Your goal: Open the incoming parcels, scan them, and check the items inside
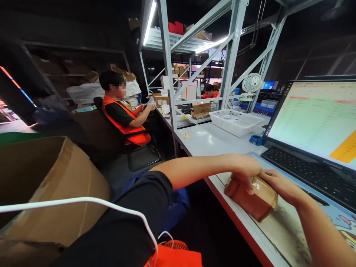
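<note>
A small brown cardboard box, glossy with tape, rests at the front edge of the white table. My left hand lies over its top left with fingers curled down its side. My right hand presses on the box's top right corner, fingers closed against it. Both hands grip the box. My left arm in a black sleeve reaches across from the left.
A black keyboard and a lit monitor stand right behind the box. A white plastic basket and a blue tape roll sit farther back. A large open carton stands at left. A seated person in an orange vest works beyond.
</note>
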Available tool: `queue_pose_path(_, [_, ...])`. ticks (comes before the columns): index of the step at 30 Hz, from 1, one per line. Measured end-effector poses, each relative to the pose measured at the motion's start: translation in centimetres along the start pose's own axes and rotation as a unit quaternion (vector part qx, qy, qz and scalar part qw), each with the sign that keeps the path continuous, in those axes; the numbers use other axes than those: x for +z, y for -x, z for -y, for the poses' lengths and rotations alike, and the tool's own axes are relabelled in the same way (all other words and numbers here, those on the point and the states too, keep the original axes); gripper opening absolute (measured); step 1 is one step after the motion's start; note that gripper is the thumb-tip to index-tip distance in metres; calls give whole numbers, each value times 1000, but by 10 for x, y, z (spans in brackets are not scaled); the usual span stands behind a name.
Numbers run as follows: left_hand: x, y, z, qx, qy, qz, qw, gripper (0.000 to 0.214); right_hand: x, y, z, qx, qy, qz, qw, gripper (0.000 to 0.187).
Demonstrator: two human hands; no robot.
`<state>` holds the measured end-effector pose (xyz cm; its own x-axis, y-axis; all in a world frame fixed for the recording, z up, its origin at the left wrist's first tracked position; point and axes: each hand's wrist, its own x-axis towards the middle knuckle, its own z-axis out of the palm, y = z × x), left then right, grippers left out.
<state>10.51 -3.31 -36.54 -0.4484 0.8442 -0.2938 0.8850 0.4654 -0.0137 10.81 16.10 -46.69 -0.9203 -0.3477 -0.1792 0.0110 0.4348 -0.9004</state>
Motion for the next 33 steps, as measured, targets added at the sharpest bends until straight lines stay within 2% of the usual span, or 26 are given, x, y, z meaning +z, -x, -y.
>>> queue_pose_path(7, [12, -6, 5, -1, 6, -28, 1000, 60, -3, -8, -12, -4, -13, -1, 1000, 69])
queue_pose_path(13, [24, -7, 5, 8, -17, -96, 995, 50, -1, -9, -9, 4, -21, -11, 1000, 69])
queue_pose_path(22, [20, 7, -5, -13, -1, -105, 994, 43, 0, -4, 0, 2, -17, -6, 1000, 63])
queue_pose_path(30, [23, 10, -6, -27, 2, -97, 995, 55, 1, -5, -1, 3, -14, -23, 1000, 63])
queue_pose_path(33, [23, 18, -4, -48, -20, -95, 994, 70, 2, -6, -2, -7, -7, -24, 1000, 61])
